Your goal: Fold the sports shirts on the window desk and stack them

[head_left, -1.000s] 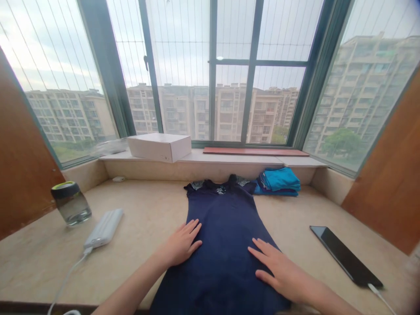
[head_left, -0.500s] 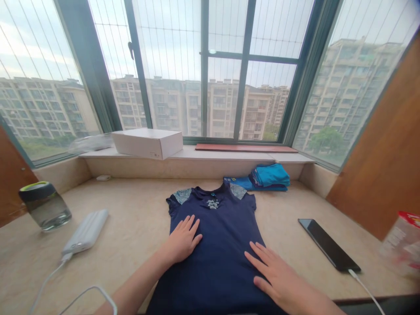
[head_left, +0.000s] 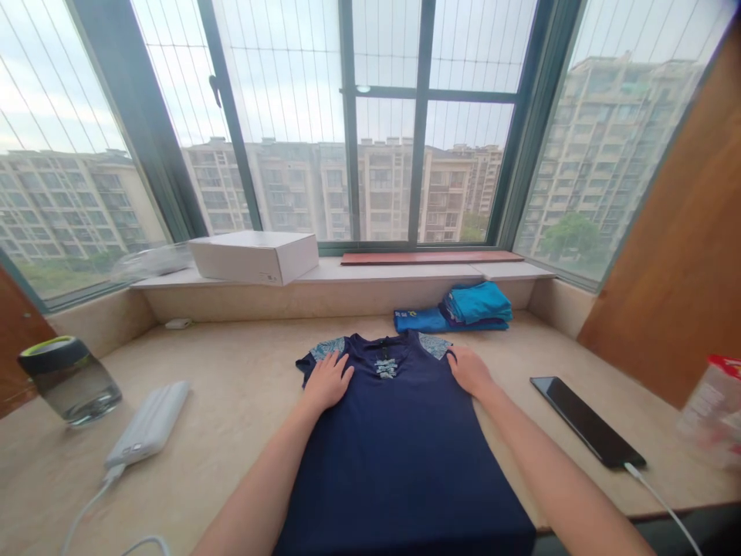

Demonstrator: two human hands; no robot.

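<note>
A dark blue short-sleeved shirt [head_left: 399, 448] with patterned shoulders lies spread on the beige counter [head_left: 231, 401], its neckline toward the window. My left hand [head_left: 329, 380] rests flat near the shirt's left shoulder, fingers apart. At the right sleeve, my right hand [head_left: 470, 371] has its fingers closed on the edge of the shirt, covering most of that sleeve. Beyond the collar sits a stack of folded blue clothes [head_left: 478, 303].
On the left are a water bottle [head_left: 72, 382], a white power bank [head_left: 149, 421] with a cable, and a small white item [head_left: 178, 324]. A phone [head_left: 587, 421] and plastic container [head_left: 715, 409] are right. A white box [head_left: 255, 259] sits on the ledge.
Both hands have moved up the shirt toward its shoulders. My right hand has gone from lying spread on the lower part to closing on the right sleeve. The view has shifted slightly.
</note>
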